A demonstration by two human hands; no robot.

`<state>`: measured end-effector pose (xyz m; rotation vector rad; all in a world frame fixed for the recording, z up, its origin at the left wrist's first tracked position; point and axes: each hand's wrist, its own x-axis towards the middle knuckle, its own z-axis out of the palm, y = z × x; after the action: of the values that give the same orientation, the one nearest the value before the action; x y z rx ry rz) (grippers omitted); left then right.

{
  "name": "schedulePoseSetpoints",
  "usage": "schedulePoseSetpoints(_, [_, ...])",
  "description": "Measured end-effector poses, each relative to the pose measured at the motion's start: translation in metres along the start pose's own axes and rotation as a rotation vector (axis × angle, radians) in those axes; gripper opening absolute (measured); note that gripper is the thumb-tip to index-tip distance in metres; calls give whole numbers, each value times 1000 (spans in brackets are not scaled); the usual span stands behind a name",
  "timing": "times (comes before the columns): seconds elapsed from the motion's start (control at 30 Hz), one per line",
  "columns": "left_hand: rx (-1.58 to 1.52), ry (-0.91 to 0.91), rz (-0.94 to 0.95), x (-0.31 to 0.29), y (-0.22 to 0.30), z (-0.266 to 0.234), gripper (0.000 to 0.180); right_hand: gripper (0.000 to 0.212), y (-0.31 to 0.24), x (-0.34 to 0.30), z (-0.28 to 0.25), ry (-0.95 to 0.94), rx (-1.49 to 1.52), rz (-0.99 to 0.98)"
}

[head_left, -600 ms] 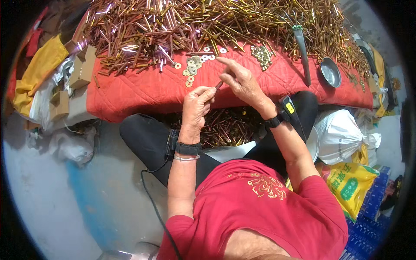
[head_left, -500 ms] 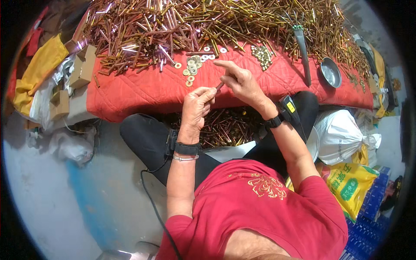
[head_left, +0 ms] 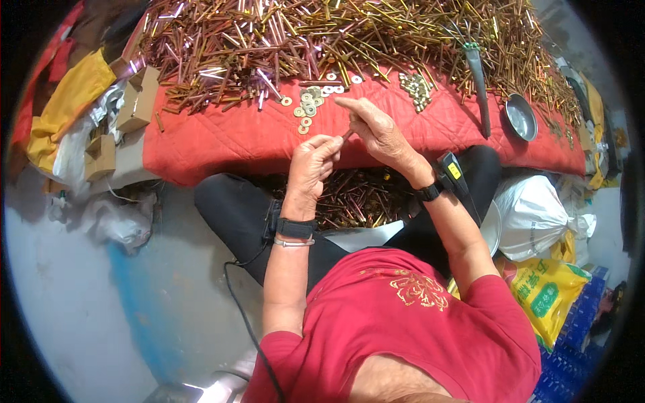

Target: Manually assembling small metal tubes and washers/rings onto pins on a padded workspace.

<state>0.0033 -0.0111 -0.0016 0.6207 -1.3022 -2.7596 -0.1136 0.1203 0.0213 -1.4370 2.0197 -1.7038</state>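
Note:
My left hand (head_left: 313,164) is closed, its thumb and fingers pinching the lower end of a thin reddish-brown metal rod (head_left: 347,135). At the rod's other end, my right hand (head_left: 384,136) has its thumb and curled fingers closed on it, while the index finger points left. Both hands are just above the front edge of a red quilted cloth (head_left: 222,138). Beyond them lie several washers (head_left: 308,107), brassy and silver, partly overlapping. A small heap of nuts (head_left: 416,91) sits to their right. The rod's ends are hidden by my fingers.
A broad pile of metal rods (head_left: 269,40) covers the back of the cloth. More rods (head_left: 356,201) lie below, between my legs. At right are a tool with a dark handle (head_left: 479,87) and a metal bowl (head_left: 521,117). Cardboard boxes (head_left: 138,101) stand left; a white sack (head_left: 531,215) sits right.
My right hand's fingers have come closer to my left hand and closed around the rod's end. The whole view has shifted slightly.

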Motion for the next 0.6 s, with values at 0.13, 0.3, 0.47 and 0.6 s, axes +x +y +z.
schedulePoseSetpoints(0.13, [-21, -8, -6, -1, -4, 8, 9, 37, -5, 0, -6, -77, -40, 358])
schedulePoseSetpoints(0.3, [-40, -17, 1, -1, 1, 1, 9, 30, -2, 2, -5, 4, -158, 128])
schedulePoseSetpoints(0.47, [-9, 15, 2, -1, 1, 2, 8, 24, -6, 3, -1, -24, -27, 247])
schedulePoseSetpoints(0.6, [19, 16, -31, -1, 5, -5, 8, 23, 5, 7, 2, -28, -184, 82])
